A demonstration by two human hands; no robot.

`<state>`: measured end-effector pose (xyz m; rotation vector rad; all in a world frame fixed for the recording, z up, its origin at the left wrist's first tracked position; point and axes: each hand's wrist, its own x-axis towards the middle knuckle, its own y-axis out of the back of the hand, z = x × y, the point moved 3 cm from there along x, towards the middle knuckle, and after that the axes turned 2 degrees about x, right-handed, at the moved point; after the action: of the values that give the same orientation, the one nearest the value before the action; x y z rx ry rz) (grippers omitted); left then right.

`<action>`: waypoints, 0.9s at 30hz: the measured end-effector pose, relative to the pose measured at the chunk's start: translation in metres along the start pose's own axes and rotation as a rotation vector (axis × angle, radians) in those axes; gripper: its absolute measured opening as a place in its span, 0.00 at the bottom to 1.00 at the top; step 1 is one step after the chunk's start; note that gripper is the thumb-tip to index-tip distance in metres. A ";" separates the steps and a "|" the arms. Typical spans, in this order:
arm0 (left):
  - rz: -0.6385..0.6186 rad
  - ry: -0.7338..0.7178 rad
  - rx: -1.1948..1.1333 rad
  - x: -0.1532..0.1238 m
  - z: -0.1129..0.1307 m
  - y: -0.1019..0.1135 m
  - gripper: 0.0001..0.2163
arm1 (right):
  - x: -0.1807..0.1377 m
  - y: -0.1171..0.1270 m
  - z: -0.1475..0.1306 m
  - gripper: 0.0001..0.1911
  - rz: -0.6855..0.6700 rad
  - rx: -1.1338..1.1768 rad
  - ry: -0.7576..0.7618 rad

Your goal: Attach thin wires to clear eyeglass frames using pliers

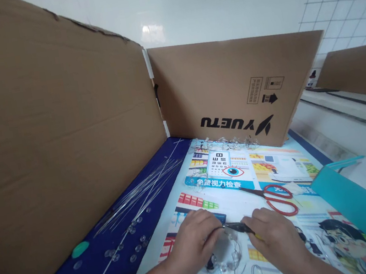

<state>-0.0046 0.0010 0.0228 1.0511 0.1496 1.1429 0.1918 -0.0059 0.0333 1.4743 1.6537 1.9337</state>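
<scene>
My left hand [199, 238] is closed, its thumb and fingers pinching the upper part of a beaded wire ring [239, 254]. Clear round beads are strung along this thin wire loop, which hangs low over the printed sheet. My right hand [277, 235] is wrapped round a pair of pliers [237, 227] with dark jaws and a bit of yellow on the handle. The plier tips point left and meet the wire at my left fingertips. Exactly how the jaws sit on the wire is too small to tell.
Red-handled scissors [279, 199] lie beyond my right hand. Straight wires [142, 189] and loose clear beads [131, 229] lie on the blue cloth at left. More beaded wire [229, 142] rests by the cardboard wall [230, 83]. A turquoise box [360, 206] stands at right.
</scene>
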 end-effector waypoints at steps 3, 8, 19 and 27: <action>0.026 -0.002 0.010 0.000 0.000 0.002 0.08 | 0.000 -0.002 0.000 0.10 -0.062 -0.011 -0.031; 0.173 0.120 -0.144 0.003 -0.008 0.009 0.10 | -0.002 -0.006 0.014 0.08 -0.160 -0.069 -0.115; 0.168 0.179 -0.316 0.002 0.001 0.019 0.11 | 0.003 -0.005 0.027 0.09 -0.165 -0.071 -0.138; 0.122 0.309 -0.481 0.003 0.015 0.024 0.12 | 0.038 0.015 -0.016 0.09 -0.097 0.647 -0.145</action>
<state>-0.0104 -0.0048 0.0494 0.4601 0.0482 1.3632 0.1673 0.0052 0.0682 1.6352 2.3535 1.2503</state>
